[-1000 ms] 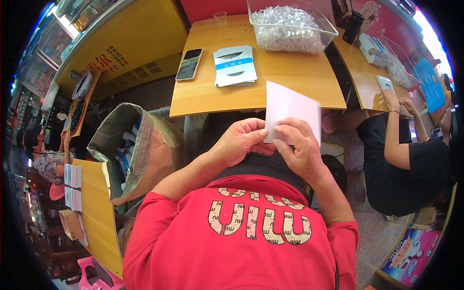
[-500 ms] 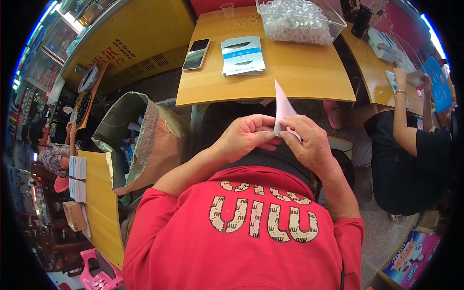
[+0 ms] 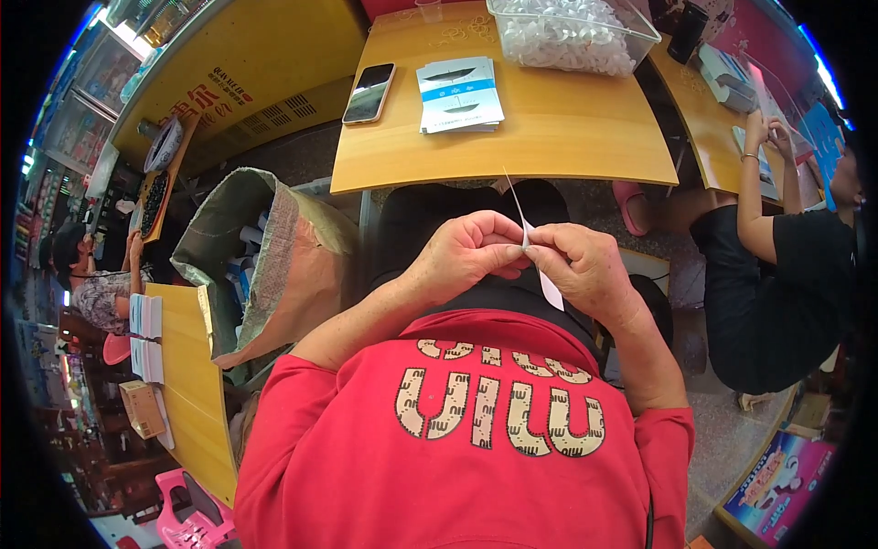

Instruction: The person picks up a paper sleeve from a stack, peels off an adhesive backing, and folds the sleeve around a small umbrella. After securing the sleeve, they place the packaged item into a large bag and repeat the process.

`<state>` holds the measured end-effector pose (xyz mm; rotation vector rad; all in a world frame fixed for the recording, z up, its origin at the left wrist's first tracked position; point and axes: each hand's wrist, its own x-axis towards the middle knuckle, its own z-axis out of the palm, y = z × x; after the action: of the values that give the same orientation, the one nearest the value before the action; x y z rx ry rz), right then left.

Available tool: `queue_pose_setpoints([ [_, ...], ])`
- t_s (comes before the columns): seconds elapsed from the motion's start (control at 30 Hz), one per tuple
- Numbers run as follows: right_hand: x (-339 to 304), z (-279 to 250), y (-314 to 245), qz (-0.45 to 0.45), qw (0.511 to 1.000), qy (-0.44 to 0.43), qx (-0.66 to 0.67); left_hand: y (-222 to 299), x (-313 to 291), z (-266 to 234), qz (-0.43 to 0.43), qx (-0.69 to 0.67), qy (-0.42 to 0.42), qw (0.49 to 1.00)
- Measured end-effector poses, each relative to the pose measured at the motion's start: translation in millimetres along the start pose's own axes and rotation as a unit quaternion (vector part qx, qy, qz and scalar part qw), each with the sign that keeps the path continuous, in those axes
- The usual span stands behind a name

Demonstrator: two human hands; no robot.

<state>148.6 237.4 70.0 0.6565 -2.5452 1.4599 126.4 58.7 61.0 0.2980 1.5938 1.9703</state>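
Between my two hands, above my lap, a thin white sheet of paper or card [image 3: 551, 285] is seen nearly edge-on. My left hand [image 3: 474, 253] pinches its near left side with thumb and fingers. From the other side my right hand [image 3: 578, 265] closes thumb and forefinger on it, the two hands' fingertips almost meeting. One end of the sheet points up toward the table, the other hangs below my right fingers. On the table ahead lies a stack of printed cards [image 3: 459, 117] with a blue band and umbrella pictures.
A phone [image 3: 369, 92] lies left of the stack on the wooden table [image 3: 549, 137]. Behind them stands a clear bin [image 3: 572, 37] of white curled pieces. An open woven sack [image 3: 302, 265] holding packets is at my left. A co-worker [image 3: 777, 284] sits at the right.
The sheet has turned from showing its broad pinkish face to nearly edge-on, its lower end now hanging down. Both hands keep hold of it. The co-worker on the right has leaned forward.
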Motion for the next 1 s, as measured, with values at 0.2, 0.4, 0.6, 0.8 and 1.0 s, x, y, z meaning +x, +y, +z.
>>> queue_pose_setpoints([
  [0.2, -2, 4, 6, -0.008, 0.999, 0.03, -0.026, -1, 1, 3, -0.007, 0.03, 0.002, 1.0],
  [0.4, -2, -2, -3, 0.053, 0.998, 0.012, 0.021, -1, 1, 4, -0.004, 0.05, 0.006, 0.999],
  [0.6, -4, 3, 2, 0.025, 0.999, 0.027, -0.009, -1, 2, 6, -0.008, 0.046, 0.007, 0.999],
  [0.8, -5, 6, 6, 0.012, 0.999, 0.031, -0.03, -4, 3, 8, -0.019, 0.047, 0.022, 0.998],
  [1.0, -7, 9, 10, 0.012, 0.999, 0.049, -0.019, -4, 3, 8, -0.024, 0.042, 0.019, 0.999],
])
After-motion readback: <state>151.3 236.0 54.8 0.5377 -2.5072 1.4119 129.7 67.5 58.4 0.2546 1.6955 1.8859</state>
